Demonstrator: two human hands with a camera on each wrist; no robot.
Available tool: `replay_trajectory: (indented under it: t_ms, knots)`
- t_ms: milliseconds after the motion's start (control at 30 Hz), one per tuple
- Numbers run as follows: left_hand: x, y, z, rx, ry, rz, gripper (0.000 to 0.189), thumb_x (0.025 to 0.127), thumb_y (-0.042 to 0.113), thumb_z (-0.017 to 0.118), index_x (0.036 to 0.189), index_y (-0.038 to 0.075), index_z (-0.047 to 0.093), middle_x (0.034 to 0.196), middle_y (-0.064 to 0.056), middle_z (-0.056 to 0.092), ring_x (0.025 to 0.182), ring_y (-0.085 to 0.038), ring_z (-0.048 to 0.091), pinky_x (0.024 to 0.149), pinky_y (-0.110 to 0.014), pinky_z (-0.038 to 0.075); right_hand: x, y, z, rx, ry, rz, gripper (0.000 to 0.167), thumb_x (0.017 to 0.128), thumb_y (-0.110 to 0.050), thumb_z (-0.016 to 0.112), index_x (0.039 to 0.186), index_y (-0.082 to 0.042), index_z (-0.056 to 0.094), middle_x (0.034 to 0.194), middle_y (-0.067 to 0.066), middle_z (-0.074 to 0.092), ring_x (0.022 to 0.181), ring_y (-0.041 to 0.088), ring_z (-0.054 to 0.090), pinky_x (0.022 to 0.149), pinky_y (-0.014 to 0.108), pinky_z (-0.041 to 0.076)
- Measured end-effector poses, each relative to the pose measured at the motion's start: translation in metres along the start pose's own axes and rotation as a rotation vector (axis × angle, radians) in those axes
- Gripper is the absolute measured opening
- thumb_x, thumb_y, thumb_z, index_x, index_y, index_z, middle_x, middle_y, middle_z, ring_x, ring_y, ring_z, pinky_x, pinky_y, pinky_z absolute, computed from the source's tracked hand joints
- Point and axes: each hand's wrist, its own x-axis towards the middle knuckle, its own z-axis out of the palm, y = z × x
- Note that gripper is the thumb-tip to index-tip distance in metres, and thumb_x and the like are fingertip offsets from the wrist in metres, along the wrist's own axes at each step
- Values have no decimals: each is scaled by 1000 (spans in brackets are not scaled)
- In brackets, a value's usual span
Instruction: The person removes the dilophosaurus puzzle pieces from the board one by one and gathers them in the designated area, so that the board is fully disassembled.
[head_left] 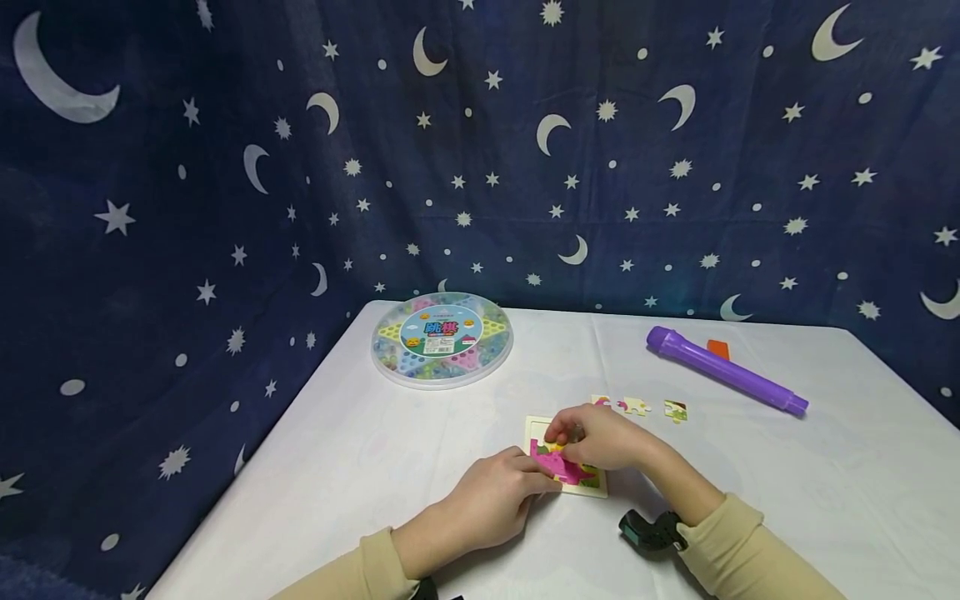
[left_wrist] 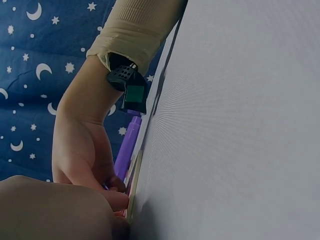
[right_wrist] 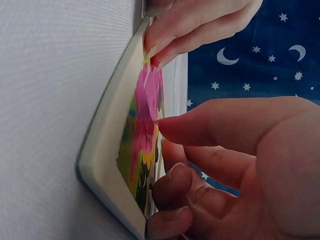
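Observation:
A small jigsaw puzzle in a cream frame [head_left: 587, 489] lies on the white table, its picture a pink dinosaur [head_left: 564, 470] on green and yellow. My left hand [head_left: 495, 496] rests at the near left side, straight fingertips pressing the picture by the frame's edge. Over the far part of the puzzle, my right hand [head_left: 611, 439] pinches a jigsaw piece [head_left: 555, 447] between thumb and curled fingers, low against the board. In the right wrist view the right thumb [right_wrist: 205, 122] touches the pink area, and the piece is mostly hidden by the fingers.
Behind the right hand lie loose jigsaw pieces [head_left: 634, 406]. A round Chinese checkers box [head_left: 442, 340] stands at the back left. A purple stick-shaped toy [head_left: 726, 371] lies at the right, an orange block [head_left: 717, 348] behind it. Starry dark blue cloth [head_left: 480, 167] hangs behind the table.

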Motion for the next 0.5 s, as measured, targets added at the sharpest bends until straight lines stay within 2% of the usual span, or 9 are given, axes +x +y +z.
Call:
replay_trajectory:
  t_ms: [500]
  knots:
    - [1, 0, 0, -3, -23, -12, 22, 92, 13, 75, 110, 24, 81, 111, 11, 73, 97, -6, 62, 80, -18, 52, 1, 1, -2, 26, 19, -17, 23, 83, -1, 75, 102, -13, 68, 95, -1, 64, 85, 20, 57, 77, 37, 53]
